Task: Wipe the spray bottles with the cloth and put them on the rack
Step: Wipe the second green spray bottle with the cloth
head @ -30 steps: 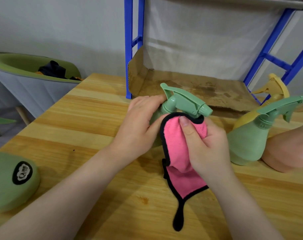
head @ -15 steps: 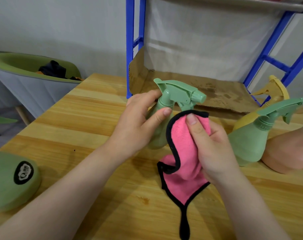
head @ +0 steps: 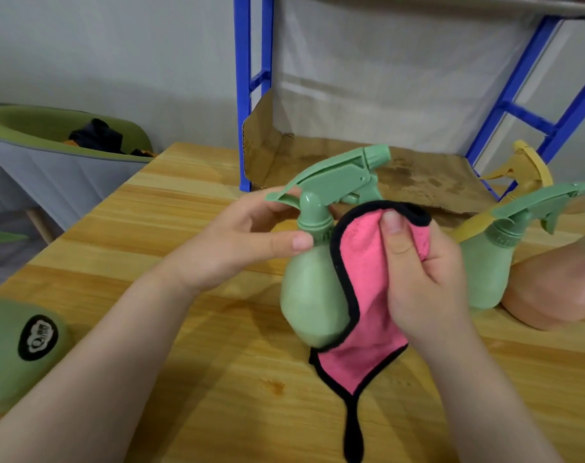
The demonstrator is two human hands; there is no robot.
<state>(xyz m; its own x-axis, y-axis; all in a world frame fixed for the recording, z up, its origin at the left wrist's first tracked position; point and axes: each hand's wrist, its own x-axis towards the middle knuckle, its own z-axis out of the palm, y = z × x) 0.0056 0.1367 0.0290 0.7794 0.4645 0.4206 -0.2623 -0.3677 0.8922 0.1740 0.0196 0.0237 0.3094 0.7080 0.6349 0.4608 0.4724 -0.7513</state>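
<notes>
Above the near middle of the wooden table (head: 191,208), the left hand (head: 231,242) grips the neck of a green spray bottle (head: 313,295) while the right hand (head: 421,272) pinches the pink cloth (head: 364,285) against its right side. Wiping looks under way (no bottle visibly stands on the blue rack (head: 247,95) at the far side). To the right, another green bottle (head: 491,262), a yellow bottle (head: 525,168) and a pink bottle (head: 558,289) wait.
</notes>
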